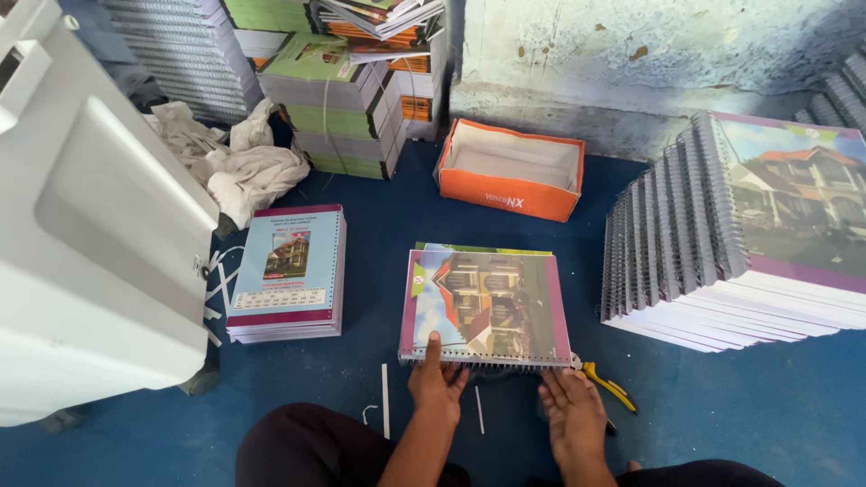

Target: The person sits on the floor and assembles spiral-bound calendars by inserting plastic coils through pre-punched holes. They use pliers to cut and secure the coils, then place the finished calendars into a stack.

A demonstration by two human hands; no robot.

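Step in hand: seating the wire spiral along the near edge of the notebook (487,307), which lies flat on the blue floor (740,406) at the centre of the frame, cover up, a house pictured on it.
Left hand (436,383): palm down at the lower centre, fingers loosely spread, the forefinger stretched forward and pressing on the cover just above the binding; it grips nothing.
Right hand (572,410): lower centre-right, flat and open, fingertips at the right end of the spiral; it holds nothing that I can see.
Spiral binding (492,362): runs along the bottom edge of the book, between the two hands.
Doing it well: as I judge it, the left forefinger should keep the stack pinned so the punched holes stay in line, while the right fingers work along the wire evenly from the end inward, not forcing any one loop.
Pliers (610,386): yellow-handled, on the floor just right of the right hand, within easy reach for closing the wire end.
Risk: a shifted sheet would likely snag the coil; loose white strips (385,401) lie near the left hand.
Nearby: bound stack (722,243) at right, unbound pile (287,271) at left, orange box (511,169) above.
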